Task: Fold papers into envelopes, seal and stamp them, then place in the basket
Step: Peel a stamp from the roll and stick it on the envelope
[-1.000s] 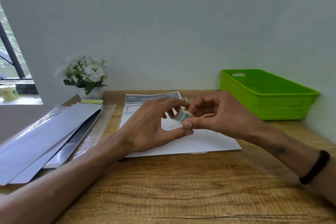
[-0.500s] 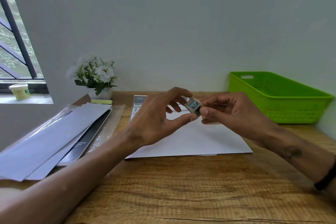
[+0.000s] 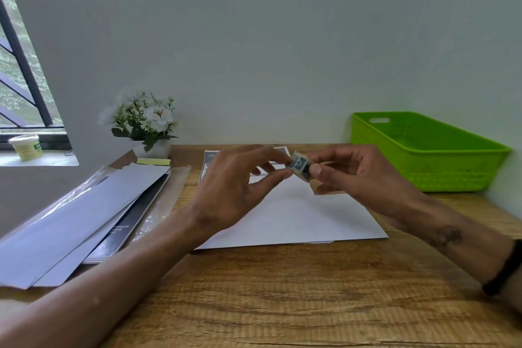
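Wooden counter (image 3: 282, 305) against pale wall; basket (image 3: 423, 155) far right, envelopes (image 3: 70, 223) left. Stamp (image 3: 300, 167) held above paper (image 3: 296, 215), pinched by R hand (image 3: 364, 175) thumb + fingers. L hand (image 3: 234, 192) fingertips narrow, touching stamp edge.

Both forearms reach inward; the right hand (image 3: 358, 175) pinches with thumb and forefinger, the left hand's (image 3: 234, 192) fingertips meeting it.
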`<state>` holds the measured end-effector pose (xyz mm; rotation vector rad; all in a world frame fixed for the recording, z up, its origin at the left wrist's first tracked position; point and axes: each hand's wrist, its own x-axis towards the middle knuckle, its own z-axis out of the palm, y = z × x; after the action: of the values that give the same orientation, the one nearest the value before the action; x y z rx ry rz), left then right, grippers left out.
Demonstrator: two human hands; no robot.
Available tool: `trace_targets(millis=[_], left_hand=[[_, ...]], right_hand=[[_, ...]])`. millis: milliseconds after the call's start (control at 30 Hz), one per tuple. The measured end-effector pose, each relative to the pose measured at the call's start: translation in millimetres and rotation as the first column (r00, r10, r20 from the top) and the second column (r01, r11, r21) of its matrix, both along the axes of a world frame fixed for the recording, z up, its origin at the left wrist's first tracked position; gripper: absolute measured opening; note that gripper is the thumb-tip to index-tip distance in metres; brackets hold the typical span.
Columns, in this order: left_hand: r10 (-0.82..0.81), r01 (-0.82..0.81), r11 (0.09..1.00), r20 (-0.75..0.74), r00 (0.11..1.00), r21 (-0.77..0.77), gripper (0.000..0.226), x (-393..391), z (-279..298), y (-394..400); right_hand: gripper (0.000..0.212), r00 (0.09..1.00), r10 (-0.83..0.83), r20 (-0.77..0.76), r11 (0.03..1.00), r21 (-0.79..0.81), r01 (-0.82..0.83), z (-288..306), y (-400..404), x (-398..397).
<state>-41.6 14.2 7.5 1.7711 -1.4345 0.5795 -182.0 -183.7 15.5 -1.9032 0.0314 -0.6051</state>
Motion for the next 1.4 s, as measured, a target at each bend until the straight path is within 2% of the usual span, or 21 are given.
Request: trace_targets(millis=[67, 133, 267, 367, 433, 600, 733, 867, 1133, 1400], left_hand=[[0.014, -0.014, 1.0, -0.065, 0.998, -0.004, 0.032, -2.0, 1.0, -0.7], [0.034, -0.027, 0.999, -0.203, 0.979, 0.038, 0.04, -3.6, 2.5, -1.8], [-0.026, 0.091, 0.988, -0.445, 0.895, 0.126, 0.045, -4.0, 2.8, -3.9], [-0.043, 0.12, 0.987, -0.555, 0.831, 0.103, 0.049, -3.7, 2.1, -5.0], [-0.04, 0.109, 0.991, -0.593, 0.804, 0.081, 0.041, -2.3, 2.2, -5.8], [-0.041, 0.085, 0.995, -0.6, 0.799, 0.046, 0.023, 0.3, 0.4, -6.2], [-0.048, 0.123, 0.99, -0.653, 0.756, 0.069, 0.022, 0.2, 0.2, -6.2], [-0.076, 0.161, 0.985, -0.706, 0.704, 0.055, 0.019, -0.2, 0.3, -6.6], [-0.024, 0.06, 0.998, -0.629, 0.777, 0.036, 0.018, 0.6, -0.7, -6.2], [0.022, 0.021, 0.997, -0.52, 0.854, 0.076, 0.011, -0.6, -1.1, -6.4]], right_hand=[[0.012, 1.0, 0.004, 0.0, 1.0, 0.021, -0.004, 0.8, 0.2, -0.4], [0.011, 1.0, 0.011, 0.013, 1.0, 0.029, -0.011, 1.6, 0.2, -1.5], [0.009, 0.999, 0.029, 0.027, 0.998, -0.058, -0.027, 2.2, -1.2, -3.0], [0.01, 0.999, 0.025, 0.037, 0.99, -0.138, -0.02, 2.7, -2.4, -3.9], [0.013, 0.999, 0.017, 0.05, 0.987, -0.162, -0.009, 2.8, -2.8, -4.7], [0.02, 0.998, 0.003, 0.063, 0.979, -0.204, 0.009, -0.7, -4.3, -3.1], [0.025, 0.995, 0.013, 0.094, 0.971, -0.238, 0.01, -3.5, -6.3, -0.9], [0.022, 0.992, -0.001, 0.126, 0.95, -0.309, 0.04, -5.2, -8.2, 0.6], [0.021, 0.989, -0.009, 0.149, 0.896, -0.439, 0.074, -8.0, -7.5, -0.3], [0.019, 0.99, -0.031, 0.139, 0.886, -0.454, 0.091, -8.4, -4.8, -0.5]])
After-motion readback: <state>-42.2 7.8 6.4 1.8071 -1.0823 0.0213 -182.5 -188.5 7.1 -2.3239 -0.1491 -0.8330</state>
